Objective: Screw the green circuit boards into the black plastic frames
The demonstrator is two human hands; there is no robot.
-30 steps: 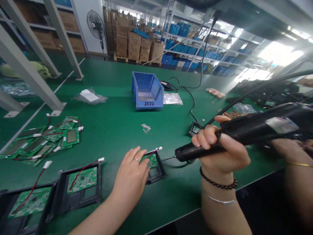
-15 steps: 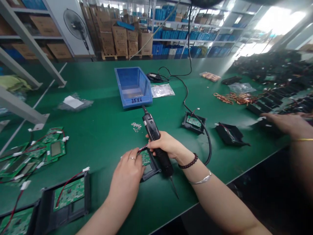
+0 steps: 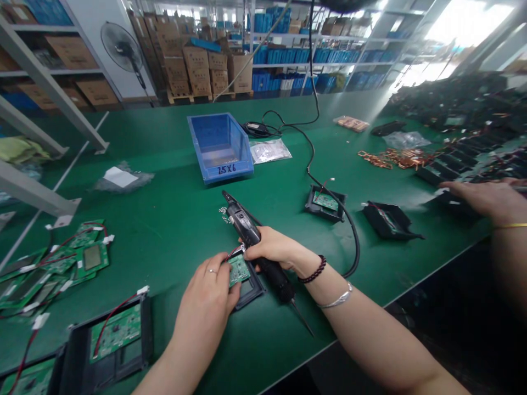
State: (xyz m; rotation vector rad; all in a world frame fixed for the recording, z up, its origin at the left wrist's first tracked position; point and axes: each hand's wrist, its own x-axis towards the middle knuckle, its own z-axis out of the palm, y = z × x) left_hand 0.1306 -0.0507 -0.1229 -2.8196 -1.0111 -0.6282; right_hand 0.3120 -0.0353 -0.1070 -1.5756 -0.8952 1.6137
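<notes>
With the right hand (image 3: 274, 247), gripping a black, cylindrical electric screwdriver (image 3: 246, 227) around its body, slanted, with the slim metal bit (image 3: 303, 318) aimed toward the near edge of the smooth green bench (image 3: 173, 219); probably turned that way to keep the point clear and leave thumb and fingertips free at the rim of a shallow, rectangular black plastic housing (image 3: 253, 296). With the left hand (image 3: 208, 285), curled over the left side of that housing and closed on it, seemingly to stop any sliding. Inside the housing, a flat green circuit board (image 3: 239, 271) and a thin red wire (image 3: 233, 253); no telling whether pinched by either hand.

Just beyond the housing, a scatter of tiny silvery screws (image 3: 224, 215), partly hidden, likely loose there for easy picking; farther beyond, a blue, open-fronted plastic bin (image 3: 228, 173) with dark handwriting. Right of the housing, a thick, rubbery black cable (image 3: 357, 252) in a loose curve; farther right, a black shell with sloping walls (image 3: 391, 222), then another person's hand (image 3: 477, 197). Left of the housing, a heap of overlapping green boards with grey displays (image 3: 93, 258); nearer, two more black housings (image 3: 80, 356), side by side, apparently for reach.
</notes>
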